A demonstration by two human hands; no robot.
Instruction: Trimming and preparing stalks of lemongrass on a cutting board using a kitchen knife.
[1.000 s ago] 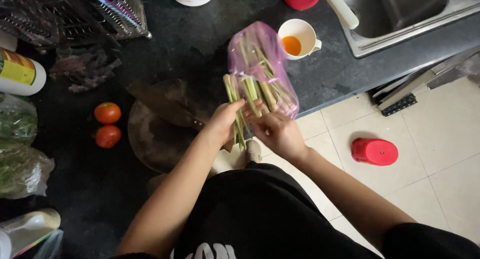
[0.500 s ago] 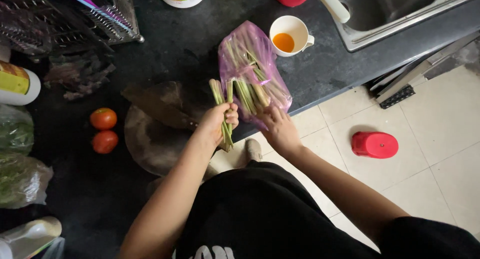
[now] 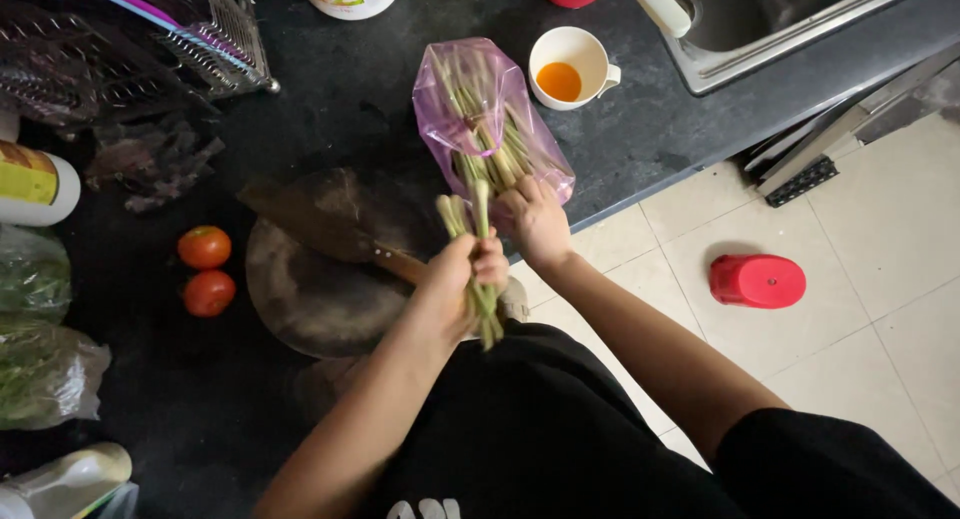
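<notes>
I'm looking down over a dark counter (image 3: 340,119), and my left hand (image 3: 462,277) is curled tight around a small bunch of green stalks (image 3: 476,249), fingers wrapped fully closed on them, the pale ends pointing up and the darker ends hanging down toward my lap. My right hand (image 3: 537,222) sits at the mouth of the pink plastic bag (image 3: 480,109), its fingers bent over the bag's near edge; I judge it to be pinching the bag, though I can't see the fingertips themselves. The bag lies on the counter near the edge, and plenty of stalks show through it, so by my reading only a handful is out and most remain inside. Just left of my hands there's a round wooden chopping board (image 3: 315,289) with a cleaver (image 3: 320,219) resting across it, nothing cut on it. Two tomatoes (image 3: 205,269) sit further left, a white cup (image 3: 570,69) with orange liquid stands beyond the bag, and a red stool (image 3: 757,280) is on the tiled floor.
</notes>
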